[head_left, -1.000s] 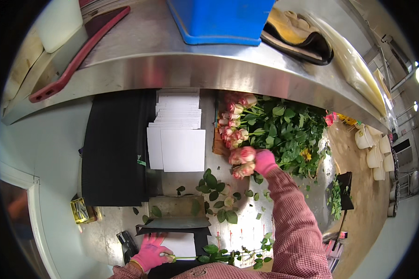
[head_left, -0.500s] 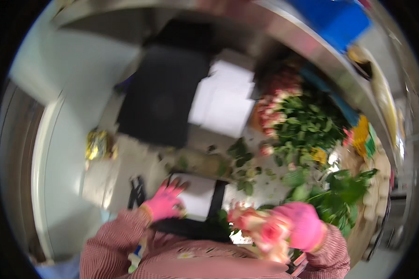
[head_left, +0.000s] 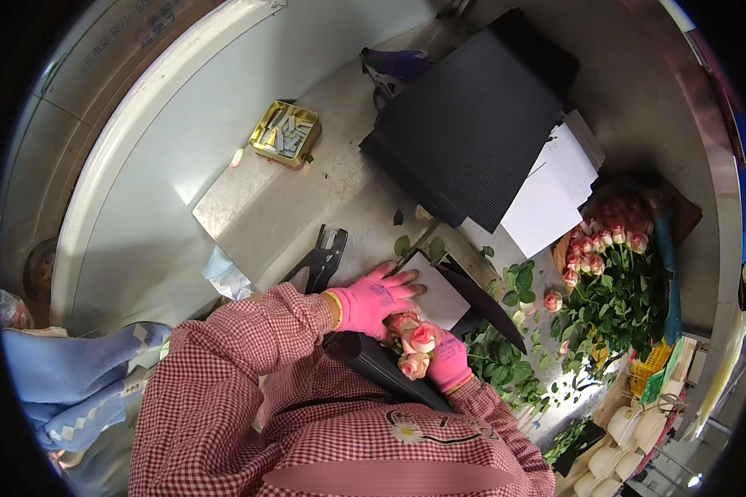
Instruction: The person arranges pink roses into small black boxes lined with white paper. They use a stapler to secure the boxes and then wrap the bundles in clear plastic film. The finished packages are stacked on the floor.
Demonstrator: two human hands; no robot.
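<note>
My left hand [head_left: 377, 300], in a pink glove, lies open with its fingers spread over the edge of a white sheet [head_left: 436, 290], next to pink-and-cream roses [head_left: 423, 336]. My right hand [head_left: 450, 362], in a matching glove, is closed at the far side of these rose heads; its fingertips are hidden behind the blooms. The white sheet rests on black corrugated wrap, whose near edge [head_left: 381, 371] curls up against my front and whose far flap [head_left: 489, 306] stands out to the right. Left of the sheet lies a black stapler [head_left: 327, 253].
A yellow tin [head_left: 286, 132] of staple strips stands at the far left. Stacked black corrugated sheets [head_left: 472, 124] and white sheets [head_left: 547, 195] lie at the back. More roses [head_left: 613, 257] are heaped right, with loose leaves [head_left: 518, 282] around. Another person's blue sleeve [head_left: 83, 373] shows left.
My right hand has brought the roses leftward onto the wrap, close to my left hand. My left hand still lies on the white sheet. The view has turned and is sharper.
</note>
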